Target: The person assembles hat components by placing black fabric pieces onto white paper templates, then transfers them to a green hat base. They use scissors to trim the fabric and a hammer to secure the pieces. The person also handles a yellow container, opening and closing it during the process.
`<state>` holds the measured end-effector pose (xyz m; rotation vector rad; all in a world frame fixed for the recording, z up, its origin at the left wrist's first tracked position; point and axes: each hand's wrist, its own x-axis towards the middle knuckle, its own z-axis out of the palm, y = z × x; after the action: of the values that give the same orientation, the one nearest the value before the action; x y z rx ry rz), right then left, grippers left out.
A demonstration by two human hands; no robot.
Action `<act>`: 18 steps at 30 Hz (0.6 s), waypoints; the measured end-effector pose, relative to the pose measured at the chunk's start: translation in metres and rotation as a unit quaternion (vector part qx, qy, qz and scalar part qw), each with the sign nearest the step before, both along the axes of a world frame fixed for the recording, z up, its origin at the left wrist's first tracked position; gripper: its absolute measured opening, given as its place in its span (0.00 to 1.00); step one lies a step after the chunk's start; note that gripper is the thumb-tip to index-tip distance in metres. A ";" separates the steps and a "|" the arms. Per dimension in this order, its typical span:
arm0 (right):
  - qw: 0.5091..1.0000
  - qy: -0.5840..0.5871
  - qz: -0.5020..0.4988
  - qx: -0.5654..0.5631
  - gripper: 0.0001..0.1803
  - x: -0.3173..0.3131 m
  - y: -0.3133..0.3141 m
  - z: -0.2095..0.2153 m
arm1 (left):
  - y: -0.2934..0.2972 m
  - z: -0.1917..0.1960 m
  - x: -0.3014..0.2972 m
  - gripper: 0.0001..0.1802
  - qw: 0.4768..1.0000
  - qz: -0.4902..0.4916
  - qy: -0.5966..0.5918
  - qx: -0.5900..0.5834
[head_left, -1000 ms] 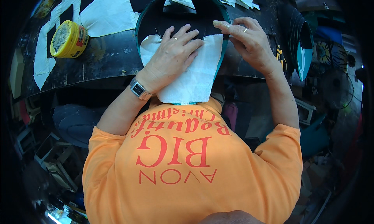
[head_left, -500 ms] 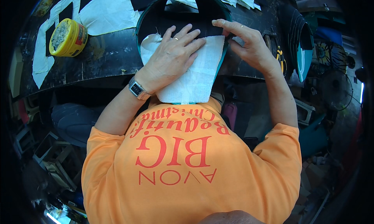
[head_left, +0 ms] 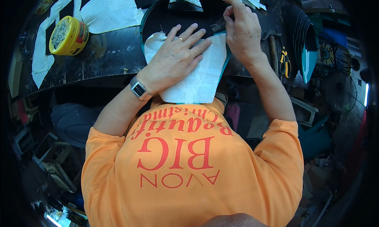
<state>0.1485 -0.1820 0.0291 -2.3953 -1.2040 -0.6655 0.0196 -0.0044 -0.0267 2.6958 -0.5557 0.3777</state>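
My left hand (head_left: pixel 176 59) lies flat with fingers spread on a white woven fabric piece (head_left: pixel 193 83). The fabric covers the near part of a black, curved panel (head_left: pixel 169 23) with a green edge, which hangs over the table's front edge toward my shirt. Beside the fabric's upper right corner, my right hand (head_left: pixel 244 35) is raised, with its index finger bent upward and the other fingers curled in by the thumb. A small dark piece (head_left: pixel 218 26) shows next to those fingertips; whether they grip it is hard to see.
A yellow tub (head_left: pixel 70 36) of greyish paste stands at left on the dark table (head_left: pixel 110 55). White fabric cutouts (head_left: pixel 112 12) lie behind it. To the right are a hammer (head_left: pixel 273 49), yellow-handled pliers (head_left: pixel 284 63) and a stack of black curved panels (head_left: pixel 302 33).
My right hand has moved up and slightly left, its fingers turning upward and curling in. The pliers and hammer are now more exposed. My left hand stays spread on the fabric.
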 end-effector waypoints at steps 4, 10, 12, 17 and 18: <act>0.998 0.062 0.018 0.013 0.35 0.002 0.003 -0.002 | 0.000 0.001 0.000 0.26 0.999 -0.002 0.039 -0.002; 0.978 0.175 0.092 0.062 0.29 -0.009 -0.012 0.005 | -0.004 0.005 0.001 0.25 0.999 0.003 0.032 0.006; 0.974 0.174 0.139 0.035 0.27 -0.012 -0.025 0.009 | -0.005 0.007 0.002 0.25 0.999 0.010 0.034 0.010; 0.977 0.172 0.121 -0.031 0.26 -0.014 -0.048 0.005 | -0.003 0.012 0.005 0.24 0.999 0.009 0.034 0.011; 0.978 0.171 0.117 -0.028 0.25 -0.014 -0.050 0.003 | -0.003 0.012 0.005 0.24 0.999 0.010 0.036 0.014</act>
<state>0.1349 -0.2317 0.0319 -2.2421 -1.3333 -0.1402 0.0248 -0.0075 -0.0147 2.7307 -0.5173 0.2783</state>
